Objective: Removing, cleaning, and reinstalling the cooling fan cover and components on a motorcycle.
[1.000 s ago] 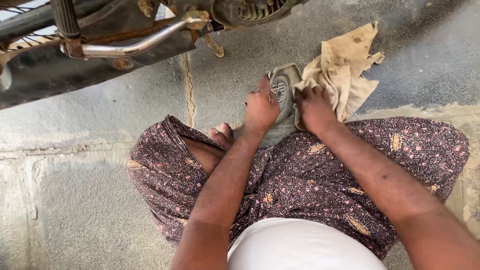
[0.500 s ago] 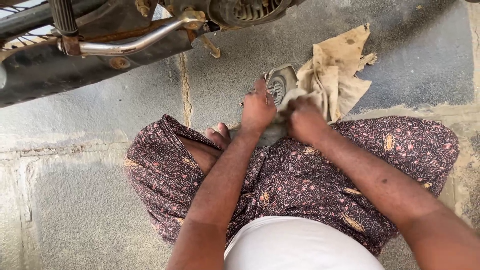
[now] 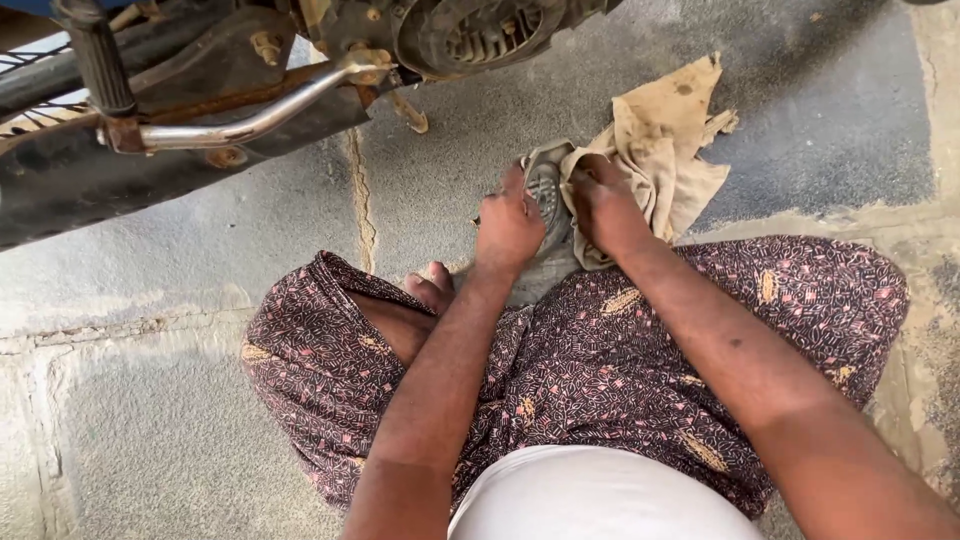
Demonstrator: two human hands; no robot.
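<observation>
My left hand point(image 3: 508, 228) grips a small grey metal part with a slotted round face point(image 3: 546, 196), held just above the concrete floor in front of my crossed legs. My right hand point(image 3: 603, 207) presses a dirty tan rag point(image 3: 668, 150) against the right side of that part, fingers bunched in the cloth. The rest of the rag lies spread on the floor beyond my hand. My legs are wrapped in a dark patterned cloth point(image 3: 600, 370).
The underside of a motorcycle point(image 3: 300, 60) fills the top left, with a chrome bar point(image 3: 240, 125), a rubber foot peg point(image 3: 98, 62) and a round finned engine cover point(image 3: 480, 35). My bare foot point(image 3: 430, 290) shows beside my left forearm. A crack point(image 3: 362, 205) runs through the concrete.
My right hand moved left from the rag's edge onto the part, pulling the cloth against it. My left hand kept its hold on the part.
</observation>
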